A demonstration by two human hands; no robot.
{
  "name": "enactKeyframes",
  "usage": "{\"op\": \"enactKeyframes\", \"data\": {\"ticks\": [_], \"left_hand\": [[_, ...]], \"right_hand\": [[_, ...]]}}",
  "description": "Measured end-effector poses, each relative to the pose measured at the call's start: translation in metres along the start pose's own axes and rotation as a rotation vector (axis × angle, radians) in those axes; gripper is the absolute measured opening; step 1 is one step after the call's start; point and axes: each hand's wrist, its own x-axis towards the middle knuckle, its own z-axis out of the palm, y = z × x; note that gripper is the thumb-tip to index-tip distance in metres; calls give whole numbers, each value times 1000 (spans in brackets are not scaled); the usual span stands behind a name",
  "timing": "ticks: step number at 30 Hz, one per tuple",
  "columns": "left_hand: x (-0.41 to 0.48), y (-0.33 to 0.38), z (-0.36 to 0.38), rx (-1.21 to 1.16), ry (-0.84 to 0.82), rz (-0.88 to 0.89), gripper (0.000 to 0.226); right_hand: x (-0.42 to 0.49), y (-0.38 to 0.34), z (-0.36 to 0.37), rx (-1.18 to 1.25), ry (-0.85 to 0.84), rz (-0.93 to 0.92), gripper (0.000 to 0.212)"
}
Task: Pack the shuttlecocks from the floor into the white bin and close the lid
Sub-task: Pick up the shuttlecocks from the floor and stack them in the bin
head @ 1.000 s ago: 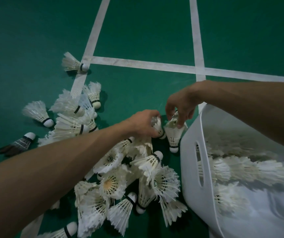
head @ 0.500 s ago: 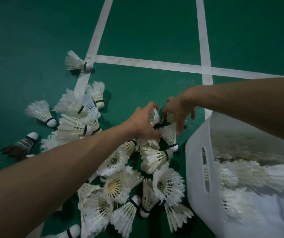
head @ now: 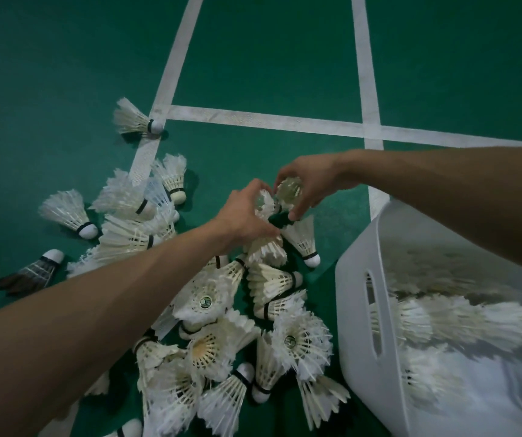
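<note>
Several white feather shuttlecocks (head: 209, 301) lie in a heap on the green court floor, left of the white bin (head: 366, 342). The bin stands at the lower right with no lid on it, and several shuttlecocks show inside. My left hand (head: 243, 216) is closed on a shuttlecock (head: 264, 203) at the far end of the heap. My right hand (head: 310, 181) reaches in from the right and pinches another shuttlecock (head: 289, 190) by its feathers, right next to the left hand. The two hands nearly touch.
A dark-feathered shuttlecock (head: 29, 272) lies at the far left. One white shuttlecock (head: 133, 119) rests apart on the white court line (head: 253, 119). Open green floor stretches beyond the lines. No lid is in view.
Both hands have moved toward each other and slightly away from me. The right hand has left the shuttlecock it first touched on the floor and now grips another one.
</note>
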Motion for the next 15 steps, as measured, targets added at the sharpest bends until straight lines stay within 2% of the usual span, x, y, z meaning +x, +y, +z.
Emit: {"op": "enactKeyframes", "data": {"ticks": [3,6,12,15], "left_hand": [[-6,12,-14,-168,27,-28,60],[-17,32,-35,-275,86,23,61],[-54,92,-39,-271,104,204,62],[-76,123,-27,-229,88,290,60]], "right_hand": [[-16,-6,-11,5,101,-63,67],[-46,-10,-27,-12,262,-121,74],[-134,-8,-39,62,518,-198,72],[-184,2,-35,129,571,-220,71]]}}
